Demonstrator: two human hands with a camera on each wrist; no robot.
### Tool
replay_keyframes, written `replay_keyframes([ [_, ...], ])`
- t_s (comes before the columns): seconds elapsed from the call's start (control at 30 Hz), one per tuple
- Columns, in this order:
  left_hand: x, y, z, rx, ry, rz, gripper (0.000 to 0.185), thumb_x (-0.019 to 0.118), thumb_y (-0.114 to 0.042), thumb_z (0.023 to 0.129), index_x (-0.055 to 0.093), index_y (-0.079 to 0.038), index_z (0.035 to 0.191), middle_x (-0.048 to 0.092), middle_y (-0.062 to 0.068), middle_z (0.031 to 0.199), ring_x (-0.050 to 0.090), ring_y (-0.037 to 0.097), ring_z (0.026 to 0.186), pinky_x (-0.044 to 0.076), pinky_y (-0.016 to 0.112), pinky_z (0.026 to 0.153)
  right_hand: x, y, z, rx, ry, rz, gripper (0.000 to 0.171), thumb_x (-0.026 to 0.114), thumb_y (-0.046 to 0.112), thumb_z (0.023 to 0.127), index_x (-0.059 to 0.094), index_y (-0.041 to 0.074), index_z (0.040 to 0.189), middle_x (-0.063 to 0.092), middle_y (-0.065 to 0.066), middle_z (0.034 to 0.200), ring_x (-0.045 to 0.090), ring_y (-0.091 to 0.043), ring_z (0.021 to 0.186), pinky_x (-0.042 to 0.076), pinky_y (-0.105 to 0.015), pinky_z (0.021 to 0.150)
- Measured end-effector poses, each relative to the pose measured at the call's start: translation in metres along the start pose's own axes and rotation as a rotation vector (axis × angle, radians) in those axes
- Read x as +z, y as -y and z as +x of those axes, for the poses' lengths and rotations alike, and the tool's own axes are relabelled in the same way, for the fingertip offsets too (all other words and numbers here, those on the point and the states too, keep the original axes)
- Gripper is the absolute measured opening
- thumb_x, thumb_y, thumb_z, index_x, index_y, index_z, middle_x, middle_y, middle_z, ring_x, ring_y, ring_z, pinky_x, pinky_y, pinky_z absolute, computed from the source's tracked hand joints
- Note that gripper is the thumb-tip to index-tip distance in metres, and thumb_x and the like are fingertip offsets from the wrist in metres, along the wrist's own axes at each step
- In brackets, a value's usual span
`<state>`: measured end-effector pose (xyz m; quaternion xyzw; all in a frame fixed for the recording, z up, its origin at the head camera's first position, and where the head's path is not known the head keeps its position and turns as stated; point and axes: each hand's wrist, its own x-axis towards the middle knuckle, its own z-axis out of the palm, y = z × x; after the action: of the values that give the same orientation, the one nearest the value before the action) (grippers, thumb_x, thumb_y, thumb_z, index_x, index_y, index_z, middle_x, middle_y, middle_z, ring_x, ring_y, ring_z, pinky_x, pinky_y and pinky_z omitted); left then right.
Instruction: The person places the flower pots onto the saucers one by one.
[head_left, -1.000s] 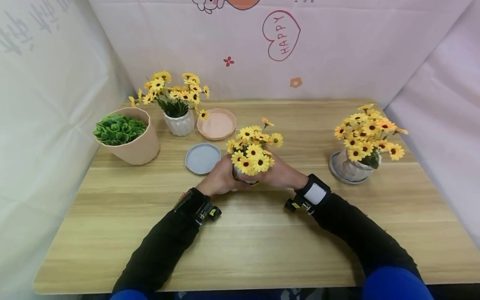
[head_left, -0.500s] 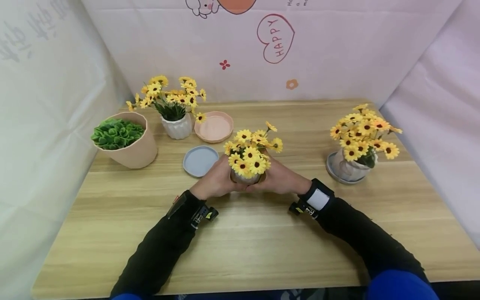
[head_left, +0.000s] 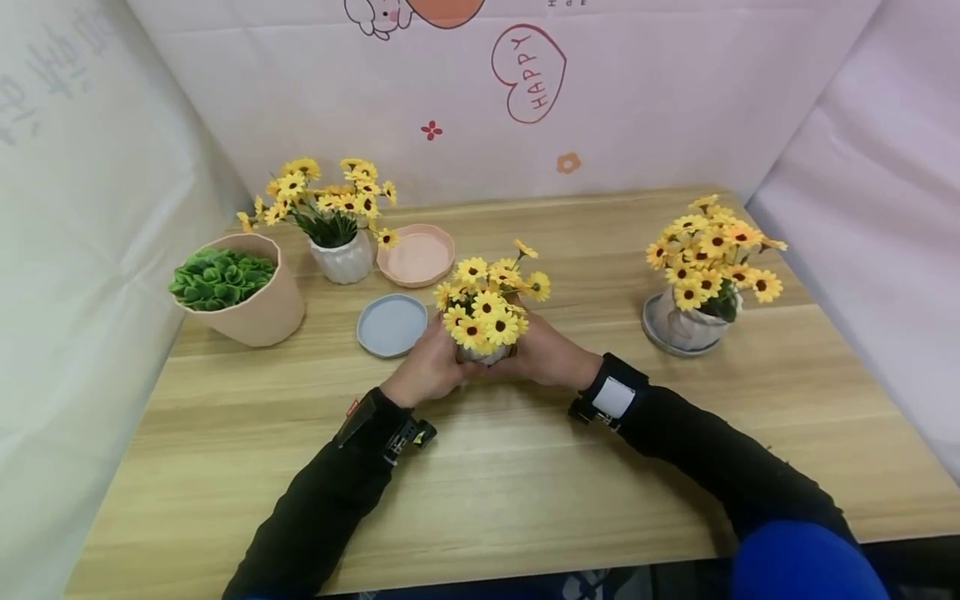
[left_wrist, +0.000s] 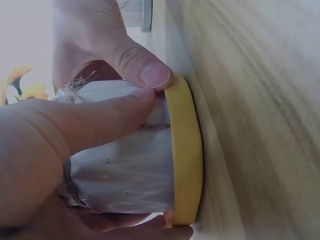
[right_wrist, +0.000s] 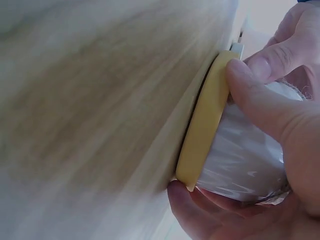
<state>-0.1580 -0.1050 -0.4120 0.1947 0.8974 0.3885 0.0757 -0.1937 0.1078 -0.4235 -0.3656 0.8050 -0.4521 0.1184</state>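
Both hands hold a whitish flowerpot (left_wrist: pixel 125 172) of yellow daisies (head_left: pixel 487 308) at the middle of the table. A yellow saucer (left_wrist: pixel 187 155) fits under its base, close over the wood. My left hand (head_left: pixel 429 365) curls around the pot's left side, and my right hand (head_left: pixel 553 352) around its right. In the wrist views the thumbs meet at the front of the pot, near the saucer's rim, while other fingers reach under that rim. Twine is tied about the pot. From the head view, flowers and hands hide the saucer.
A grey-blue saucer (head_left: pixel 392 326) lies just beyond my left hand, with a pink saucer (head_left: pixel 417 256) behind it. At the left stand a white daisy pot (head_left: pixel 343 260) and a pink pot (head_left: pixel 262 312) of green succulents. Far right, another daisy pot (head_left: pixel 686 327) sits on a grey saucer (head_left: pixel 654 333).
The thumbs have come together at the front of the held pot. The head view has turned slightly, so the scene slides left in it. The other pots and saucers stay put.
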Motion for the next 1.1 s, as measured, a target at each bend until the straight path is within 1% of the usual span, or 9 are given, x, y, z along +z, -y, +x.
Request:
replay_keyframes([
  [0.2,-0.001,0.0,0.004,-0.006,0.019,0.02,0.089,0.087,-0.005,0.085,0.039,-0.007,0.16,0.043,0.016,0.164,0.035,0.036,0.156,0.026,0.052,0.133,-0.001,0.0,0.002,0.015,-0.008,-0.003,0.091,0.091,0.007,0.081,0.042,0.012,0.158,0.05,-0.006,0.159,0.046,-0.024,0.15,0.036,-0.047,0.129],
  [0.33,0.008,0.018,0.014,0.026,0.007,-0.003,0.088,0.088,-0.008,0.084,0.042,-0.011,0.159,0.044,0.012,0.165,0.035,0.032,0.157,0.025,0.048,0.134,-0.004,-0.002,0.003,0.025,-0.021,-0.033,0.092,0.092,0.005,0.079,0.043,0.011,0.157,0.051,-0.006,0.158,0.046,-0.024,0.15,0.035,-0.046,0.13],
  [0.43,0.009,0.019,0.017,0.045,0.0,-0.016,0.089,0.087,-0.008,0.085,0.04,-0.011,0.16,0.042,0.013,0.166,0.035,0.031,0.157,0.025,0.047,0.134,-0.006,-0.003,0.003,0.027,-0.034,-0.063,0.093,0.093,0.004,0.078,0.043,0.01,0.156,0.052,-0.008,0.157,0.047,-0.026,0.15,0.035,-0.047,0.129],
  [0.47,0.005,0.009,0.015,0.029,0.01,-0.012,0.088,0.086,-0.007,0.086,0.039,-0.008,0.161,0.04,0.016,0.166,0.034,0.032,0.157,0.025,0.047,0.134,-0.007,-0.003,0.003,0.031,-0.038,-0.069,0.094,0.093,0.004,0.077,0.043,0.01,0.156,0.052,-0.009,0.157,0.047,-0.027,0.15,0.035,-0.047,0.129],
  [0.53,0.007,0.013,0.018,0.043,0.009,-0.012,0.089,0.085,-0.009,0.087,0.037,-0.009,0.162,0.039,0.016,0.167,0.034,0.032,0.158,0.025,0.046,0.134,-0.009,-0.004,0.003,0.027,-0.043,-0.07,0.094,0.093,0.003,0.076,0.044,0.009,0.156,0.053,-0.01,0.156,0.048,-0.028,0.149,0.036,-0.048,0.129],
  [0.57,0.005,0.004,0.018,0.019,0.016,-0.005,0.088,0.084,-0.006,0.087,0.036,-0.008,0.162,0.037,0.018,0.167,0.034,0.034,0.157,0.026,0.048,0.134,-0.01,-0.005,0.003,0.026,-0.043,-0.065,0.093,0.093,0.003,0.076,0.044,0.009,0.155,0.054,-0.01,0.156,0.048,-0.028,0.148,0.036,-0.049,0.129],
  [0.73,0.01,0.008,0.028,0.028,0.029,-0.008,0.088,0.083,-0.011,0.09,0.035,-0.01,0.163,0.034,0.017,0.17,0.034,0.03,0.158,0.026,0.044,0.134,-0.017,-0.009,-0.001,0.036,-0.041,-0.048,0.083,0.091,0.0,0.079,0.05,0.01,0.151,0.058,-0.008,0.149,0.053,-0.026,0.142,0.042,-0.048,0.124],
  [0.87,0.008,-0.008,0.033,0.01,0.059,-0.011,0.083,0.082,-0.005,0.089,0.041,-0.008,0.161,0.034,0.016,0.171,0.033,0.031,0.159,0.025,0.043,0.134,-0.024,-0.014,-0.005,0.043,-0.046,-0.023,0.075,0.088,-0.003,0.081,0.054,0.011,0.146,0.062,-0.008,0.142,0.057,-0.025,0.135,0.047,-0.048,0.118],
  [1.1,0.016,-0.016,0.054,0.025,0.094,0.034,0.081,0.083,-0.008,0.09,0.044,-0.01,0.16,0.033,0.014,0.172,0.029,0.031,0.16,0.022,0.041,0.135,-0.037,-0.023,-0.015,0.091,-0.076,-0.031,0.075,0.087,-0.002,0.083,0.054,0.01,0.149,0.063,-0.01,0.144,0.058,-0.027,0.136,0.046,-0.049,0.12],
])
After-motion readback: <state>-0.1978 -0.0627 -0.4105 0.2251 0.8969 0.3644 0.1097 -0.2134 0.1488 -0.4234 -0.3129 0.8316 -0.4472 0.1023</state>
